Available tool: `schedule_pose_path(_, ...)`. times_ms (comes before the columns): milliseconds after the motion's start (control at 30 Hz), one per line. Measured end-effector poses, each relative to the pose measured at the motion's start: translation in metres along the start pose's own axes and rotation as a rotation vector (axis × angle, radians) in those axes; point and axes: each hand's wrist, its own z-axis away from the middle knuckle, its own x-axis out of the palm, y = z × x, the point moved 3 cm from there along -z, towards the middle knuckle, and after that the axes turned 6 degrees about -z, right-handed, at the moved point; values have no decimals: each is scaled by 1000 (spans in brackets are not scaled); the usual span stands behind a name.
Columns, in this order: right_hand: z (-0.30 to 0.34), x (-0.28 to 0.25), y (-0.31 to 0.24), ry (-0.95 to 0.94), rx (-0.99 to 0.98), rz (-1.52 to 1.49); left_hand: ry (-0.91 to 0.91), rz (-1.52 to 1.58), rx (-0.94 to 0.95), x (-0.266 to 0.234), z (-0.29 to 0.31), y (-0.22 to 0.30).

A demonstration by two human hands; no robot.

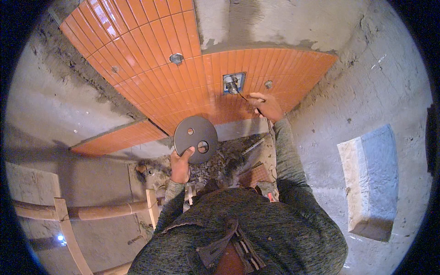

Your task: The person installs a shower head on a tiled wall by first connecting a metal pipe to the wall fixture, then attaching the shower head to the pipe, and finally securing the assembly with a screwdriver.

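My left hand (180, 167) grips the lower edge of a round dark grey cover plate (188, 141), thumb on its face. Two round holes of different sizes pierce the plate. Farther out, my right hand (268, 108) is closed around a thin dark rod-like tool (244, 97), its exact kind too small to make out. The tool's tip reaches the metal valve body (232, 85), which sits in a square recess in the orange tiled wall (192, 87). Whether the tip touches the valve I cannot tell.
Two metal pipe fittings, one left (176, 58) and one right (268, 84) of the recess, stick out of the tiles. Rubble (206, 173) and a tile sheet (255, 176) lie below. A wooden frame (110, 210) stands at left; a niche (370, 183) opens in the right wall.
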Motion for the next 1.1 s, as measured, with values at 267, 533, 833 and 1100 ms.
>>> schedule_pose_path(267,-8,46,-9,270,-198,-225,21,-27,20,-6,-3,0)
schedule_pose_path(533,-85,107,52,394,-459,-576,101,-48,-37,-17,0,6)
schedule_pose_path(833,-84,104,35,446,-264,-482,73,-87,-10,-42,-6,-2)
schedule_pose_path(1100,-70,93,9,621,-395,435,-54,-85,105,-27,-17,6)
